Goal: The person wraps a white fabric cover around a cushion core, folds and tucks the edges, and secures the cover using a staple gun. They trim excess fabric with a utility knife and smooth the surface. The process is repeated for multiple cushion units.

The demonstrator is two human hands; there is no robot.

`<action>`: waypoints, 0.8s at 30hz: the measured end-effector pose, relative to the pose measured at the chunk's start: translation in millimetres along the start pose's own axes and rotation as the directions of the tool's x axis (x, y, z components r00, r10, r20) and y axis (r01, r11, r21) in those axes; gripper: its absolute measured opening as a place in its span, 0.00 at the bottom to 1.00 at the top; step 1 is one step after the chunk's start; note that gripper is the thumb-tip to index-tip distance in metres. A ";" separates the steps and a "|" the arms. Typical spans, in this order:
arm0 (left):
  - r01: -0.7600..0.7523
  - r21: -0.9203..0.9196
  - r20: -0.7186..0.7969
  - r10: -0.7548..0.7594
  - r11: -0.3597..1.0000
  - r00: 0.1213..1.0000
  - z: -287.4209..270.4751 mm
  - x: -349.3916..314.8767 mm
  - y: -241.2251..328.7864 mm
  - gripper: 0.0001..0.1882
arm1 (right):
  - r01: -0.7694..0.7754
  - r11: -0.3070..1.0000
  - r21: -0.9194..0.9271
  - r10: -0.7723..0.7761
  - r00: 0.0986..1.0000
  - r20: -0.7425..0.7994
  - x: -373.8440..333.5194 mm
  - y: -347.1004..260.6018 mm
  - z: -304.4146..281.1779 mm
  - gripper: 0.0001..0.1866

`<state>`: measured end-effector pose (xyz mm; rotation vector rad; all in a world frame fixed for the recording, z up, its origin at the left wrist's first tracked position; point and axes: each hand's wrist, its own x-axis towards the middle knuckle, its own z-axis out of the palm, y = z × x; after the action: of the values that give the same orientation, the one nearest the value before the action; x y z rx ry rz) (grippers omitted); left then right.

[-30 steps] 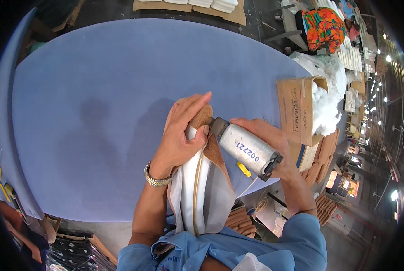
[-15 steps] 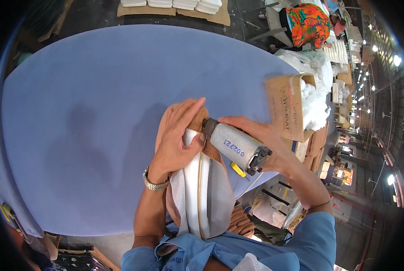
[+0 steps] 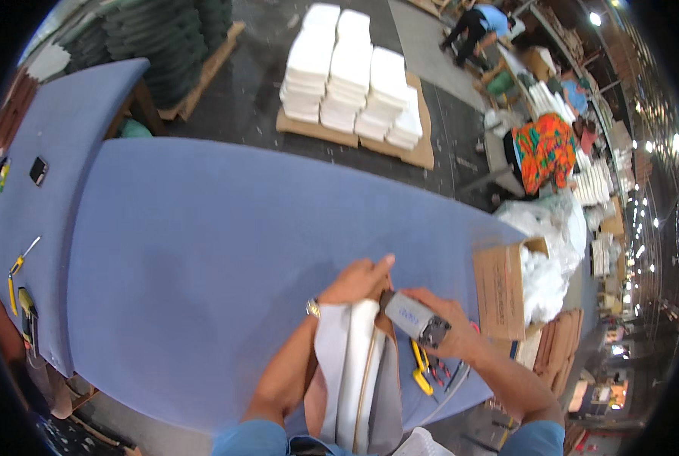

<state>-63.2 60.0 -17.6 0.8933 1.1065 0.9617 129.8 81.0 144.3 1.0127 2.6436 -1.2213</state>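
Observation:
My left hand (image 3: 355, 283), with a wristwatch on its wrist, is closed around the far end of a padded piece (image 3: 358, 365). This piece has light grey and brown fabric folded about a white filling, and a thin gold-brown line runs along it. My right hand (image 3: 452, 328) grips a grey tool (image 3: 408, 316) with a black end cap, which looks like a staple gun. The tool's nose meets the piece's edge beside my left hand; the exact contact is hidden. Near my right forearm lie a yellow-handled tool (image 3: 421, 371) and red-and-black pliers (image 3: 441, 371).
A cardboard box (image 3: 497, 296) of white stuffing (image 3: 543, 281) stands on the blue table (image 3: 203, 251) at right. On the left-hand surface are a phone (image 3: 39, 171) and a screwdriver (image 3: 22, 257). White stacked pads (image 3: 347, 80) lie beyond; a person in orange (image 3: 543, 152) works far right.
The view has tilted up and shows more of the far floor. My left fingers, earlier spread over the piece, are now closed around its end. The tool stays at the piece's edge.

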 end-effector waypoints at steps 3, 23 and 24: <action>-0.084 0.112 -0.143 0.100 0.990 0.985 4.5 0.9 -10.9 0.37 | 0.039 0.996 -0.077 -0.040 0.999 -0.021 3.5 -2.0 2.8 0.44; -0.159 0.006 -0.081 0.159 0.987 0.984 43.3 35.1 -28.2 0.29 | -0.146 0.989 -0.016 0.141 0.975 -0.171 -25.4 -2.9 -0.4 0.30; -0.241 0.148 -0.153 0.263 0.959 0.953 12.3 17.4 -24.0 0.29 | -0.003 1.000 0.004 0.004 0.979 -0.202 -13.1 -10.5 12.0 0.30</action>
<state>-44.3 67.2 -42.6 1.0916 1.2306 1.2072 131.4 60.6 147.0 1.2017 2.7870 -1.1816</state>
